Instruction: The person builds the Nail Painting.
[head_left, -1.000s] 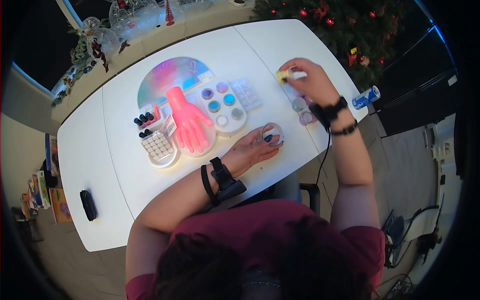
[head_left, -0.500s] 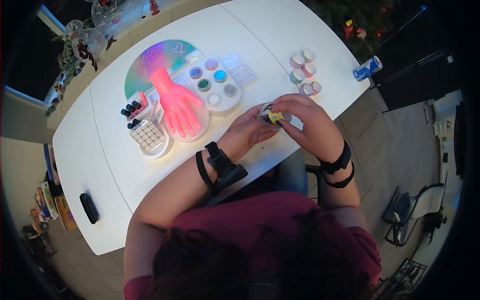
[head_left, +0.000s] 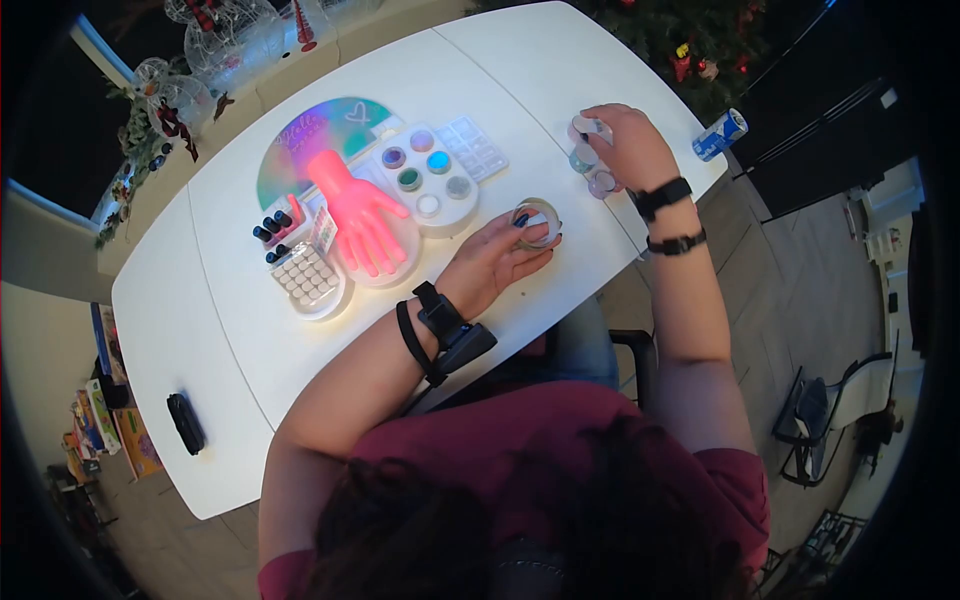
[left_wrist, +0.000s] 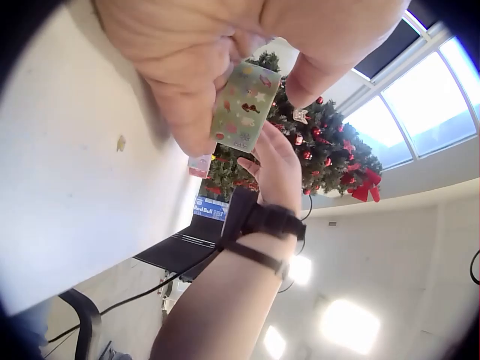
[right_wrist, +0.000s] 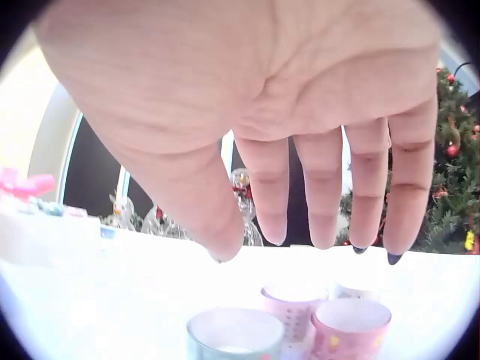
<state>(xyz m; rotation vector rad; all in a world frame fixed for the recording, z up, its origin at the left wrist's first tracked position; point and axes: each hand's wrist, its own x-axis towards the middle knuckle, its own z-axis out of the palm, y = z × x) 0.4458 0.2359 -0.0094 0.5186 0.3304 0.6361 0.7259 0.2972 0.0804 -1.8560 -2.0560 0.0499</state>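
Observation:
My left hand [head_left: 493, 262] is held over the table near its front edge, palm up. Its thumb and fingers hold a ring-shaped patterned tape roll [head_left: 540, 208]. In the left wrist view the tape roll [left_wrist: 244, 109] shows a pale green side with small motifs. Farther right, my right hand [head_left: 633, 150] reaches over a group of small patterned rolls. The right wrist view shows its fingers pointing down with nothing between them. Below those fingers stand a teal roll [right_wrist: 235, 334], a lilac-pink roll [right_wrist: 294, 309] and a pink roll [right_wrist: 352, 330].
A pink model hand [head_left: 360, 220] stands left of centre beside a tray of coloured pots [head_left: 452, 215]. Nail polish bottles [head_left: 275, 226] and a box of white caps [head_left: 306, 275] are nearby. A blue can [head_left: 720, 136] lies at the right edge; a black case [head_left: 186, 423] lies far left.
My right hand brought a small yellow roll to my left hand, then moved away right to the group of rolls without it. My left hand stays in place with its roll.

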